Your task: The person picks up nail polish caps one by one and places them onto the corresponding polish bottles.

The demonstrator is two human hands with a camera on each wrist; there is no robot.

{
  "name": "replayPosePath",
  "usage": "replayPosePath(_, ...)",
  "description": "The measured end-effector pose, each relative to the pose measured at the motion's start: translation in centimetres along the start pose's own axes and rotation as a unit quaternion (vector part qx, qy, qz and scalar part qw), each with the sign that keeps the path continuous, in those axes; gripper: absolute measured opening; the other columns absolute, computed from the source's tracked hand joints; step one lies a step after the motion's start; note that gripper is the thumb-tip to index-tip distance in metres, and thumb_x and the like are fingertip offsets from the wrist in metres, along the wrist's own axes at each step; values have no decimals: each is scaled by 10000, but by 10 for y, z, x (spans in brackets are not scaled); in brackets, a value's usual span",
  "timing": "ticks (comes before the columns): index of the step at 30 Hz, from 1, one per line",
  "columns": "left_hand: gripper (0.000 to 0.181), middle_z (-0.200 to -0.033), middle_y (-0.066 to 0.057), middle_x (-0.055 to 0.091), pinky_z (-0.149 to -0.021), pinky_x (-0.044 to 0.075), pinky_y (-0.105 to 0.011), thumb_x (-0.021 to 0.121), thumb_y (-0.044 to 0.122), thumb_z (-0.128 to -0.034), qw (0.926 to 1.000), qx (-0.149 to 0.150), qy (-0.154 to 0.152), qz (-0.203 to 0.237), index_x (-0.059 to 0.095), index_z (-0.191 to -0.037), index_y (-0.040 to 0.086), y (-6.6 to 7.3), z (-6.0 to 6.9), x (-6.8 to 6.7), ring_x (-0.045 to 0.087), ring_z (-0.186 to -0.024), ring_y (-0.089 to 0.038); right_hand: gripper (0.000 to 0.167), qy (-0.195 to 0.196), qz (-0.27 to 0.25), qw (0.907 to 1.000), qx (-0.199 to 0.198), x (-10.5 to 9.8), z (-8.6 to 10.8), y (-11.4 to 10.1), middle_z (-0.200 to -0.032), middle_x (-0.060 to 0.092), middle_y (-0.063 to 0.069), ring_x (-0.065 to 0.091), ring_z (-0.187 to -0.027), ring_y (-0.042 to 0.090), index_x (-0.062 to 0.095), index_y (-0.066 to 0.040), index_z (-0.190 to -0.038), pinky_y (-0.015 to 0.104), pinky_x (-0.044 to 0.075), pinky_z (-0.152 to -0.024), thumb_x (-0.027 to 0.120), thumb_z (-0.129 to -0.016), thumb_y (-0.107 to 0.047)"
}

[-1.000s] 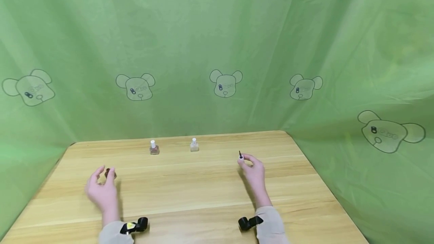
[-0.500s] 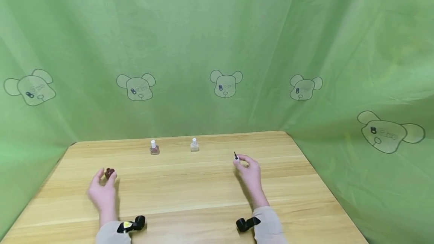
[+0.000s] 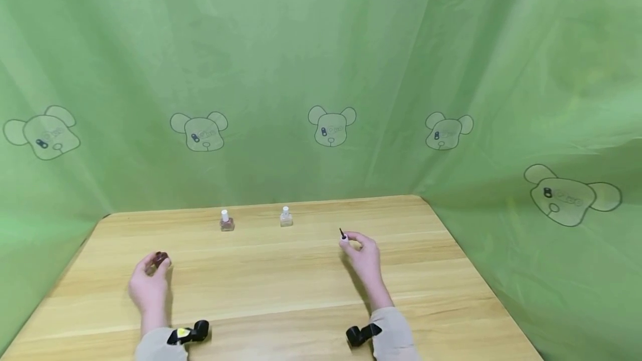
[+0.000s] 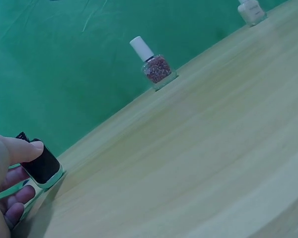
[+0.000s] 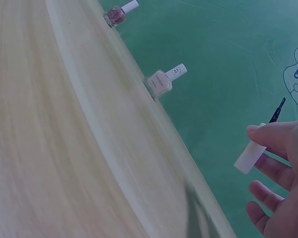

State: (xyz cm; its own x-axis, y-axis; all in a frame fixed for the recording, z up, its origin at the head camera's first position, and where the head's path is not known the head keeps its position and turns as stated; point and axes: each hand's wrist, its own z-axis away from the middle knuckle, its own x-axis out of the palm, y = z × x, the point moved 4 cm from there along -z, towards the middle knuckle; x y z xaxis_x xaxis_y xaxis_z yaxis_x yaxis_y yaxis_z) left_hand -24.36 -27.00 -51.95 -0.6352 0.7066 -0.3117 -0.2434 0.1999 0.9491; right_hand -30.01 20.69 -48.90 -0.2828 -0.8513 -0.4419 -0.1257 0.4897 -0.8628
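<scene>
While the left hand [image 3: 149, 289] pinches an uncapped dark red bottle [image 4: 42, 167] at the left of the table [image 3: 261, 283], the right hand [image 3: 368, 262], well apart, pinches a white cap [image 5: 250, 157], its black brush [image 5: 277, 110] pointing up. Farther back, a glittery bottle [image 4: 158, 70] and a pale bottle [image 5: 159, 83] stand upright.

Free lane between hands [image 3: 149, 287] [image 3: 366, 261] | two bottles [image 3: 227, 224] [image 3: 286, 219] beyond | curtain [image 3: 271, 71] perhaps touching table [image 3: 251, 277]

No lettering can be read (too small or blurred) on the pale bottle [image 5: 159, 83] or green curtain [image 3: 271, 71].
</scene>
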Motion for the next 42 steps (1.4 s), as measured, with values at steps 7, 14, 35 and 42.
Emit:
replayPosePath(7,454,-1329,-281,548,-1063,392,-528,625,165,-948,9998,143,-24,-163,505,-1353,-2,-3,-4,-1,514,-1184,-369,276,25,40,9999,-134,3,2,-1,-1180,691,185,601,-1182,389,707,-22,-1087,557,439,-1057,748,-824,-95)
replayPosePath(14,433,-1278,-291,577,-1003,426,-490,644,188,-940,9986,351,-2,-395,534,-1298,-29,2,-6,0,545,-1117,-359,257,-14,42,9996,-292,6,2,-5,-1156,703,178,618,-1160,381,712,-17,-1073,552,433,-1066,743,-826,-80)
replayPosePath(35,378,-1218,-260,636,-900,480,-408,684,153,-907,9948,957,-117,-329,587,-1228,-22,29,9,21,603,-1059,-357,263,-301,-28,9989,-348,19,8,-12,-1053,722,168,679,-895,254,709,-37,-1087,243,570,-747,741,-830,-82)
replayPosePath(42,358,-1188,-230,665,-638,364,-21,714,163,-885,9919,1220,-215,-268,620,-1190,1,40,16,34,651,-1046,-362,263,-390,-85,9976,-568,19,8,-17,-1061,717,172,679,-845,237,713,-33,-1092,234,574,-746,742,-836,-86)
